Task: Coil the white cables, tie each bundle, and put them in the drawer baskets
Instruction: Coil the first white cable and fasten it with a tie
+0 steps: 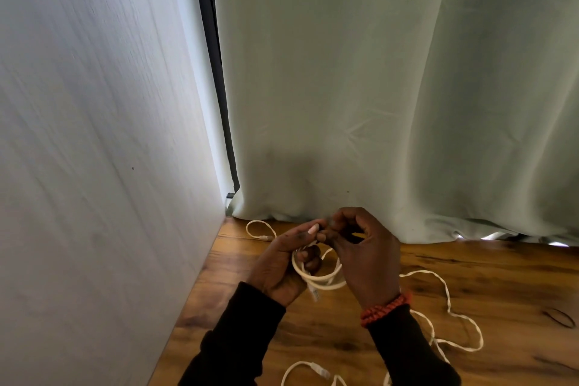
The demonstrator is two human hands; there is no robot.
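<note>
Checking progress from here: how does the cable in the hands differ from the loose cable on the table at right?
The coiled cable is wound into tight round loops, gripped by the left hand; the loose cable straggles in wavy bends. The coil is held above the wooden table; the loose one lies flat, untouched. Both are white.

Two arms in black sleeves reach forward side by side, the hands meeting in front of the body. The left hand (282, 263) lies palm up, fingers curled inward around a coil of white cable (316, 276), thumb stretched toward the other hand. The right hand (363, 254) arches over it, back to the camera, fingertips pinched together against the left thumb; a red beaded bracelet (387, 307) circles its wrist.
</note>
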